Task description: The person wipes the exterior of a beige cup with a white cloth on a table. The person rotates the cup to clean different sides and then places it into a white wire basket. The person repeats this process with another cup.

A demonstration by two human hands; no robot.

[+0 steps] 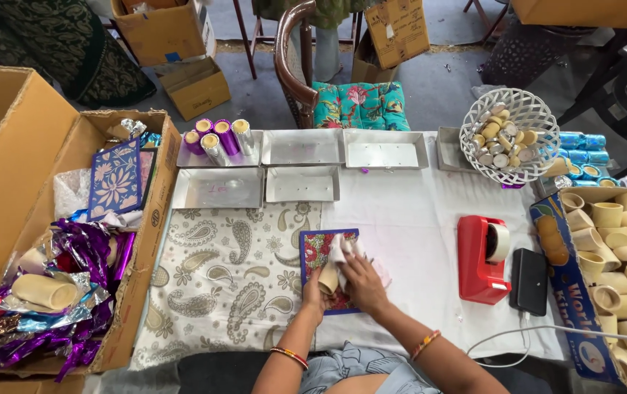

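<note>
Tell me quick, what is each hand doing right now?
Left hand: closed on the small beige cup, over the patterned card.
Right hand: pressing the white tissue onto the cup; its grip cannot be told.

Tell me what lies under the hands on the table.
A small floral-patterned rectangular card lies under the left hand and right hand, which hold a beige cardboard tube and white tissue. The card's middle is covered.

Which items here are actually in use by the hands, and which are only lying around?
In use: tan cone in left hand; white cloth under right hand; patterned card beneath.

Lying about: red tape dispenser, white basket, metal trays, black box.
</note>
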